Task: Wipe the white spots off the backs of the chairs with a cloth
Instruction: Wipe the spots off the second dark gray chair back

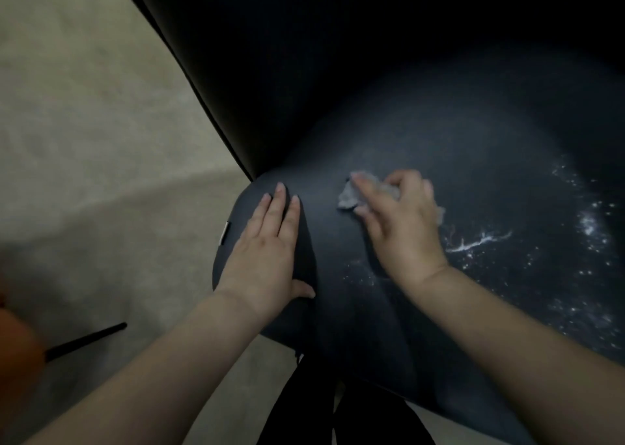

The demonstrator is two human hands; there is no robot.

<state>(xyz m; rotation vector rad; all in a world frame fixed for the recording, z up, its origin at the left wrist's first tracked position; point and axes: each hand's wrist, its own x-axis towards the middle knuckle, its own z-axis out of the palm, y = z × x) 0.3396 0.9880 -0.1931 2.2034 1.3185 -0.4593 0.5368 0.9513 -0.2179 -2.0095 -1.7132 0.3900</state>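
Head view, looking down on a dark chair back point(422, 140). The left hand point(267, 251) lies flat on its upper left edge, fingers straight and together, thumb spread. The right hand point(399, 221) presses a crumpled grey cloth point(350, 199) against the fabric, fingers curled round it. White spots point(588, 224) and a white streak point(480, 241) lie to the right of the cloth, beyond the right hand; fainter specks show near the right wrist. A small tab point(224, 233) sits on the chair's left edge; any writing is illegible. Beige floor point(84, 123) and a thin black rod point(84, 341) lie at left.
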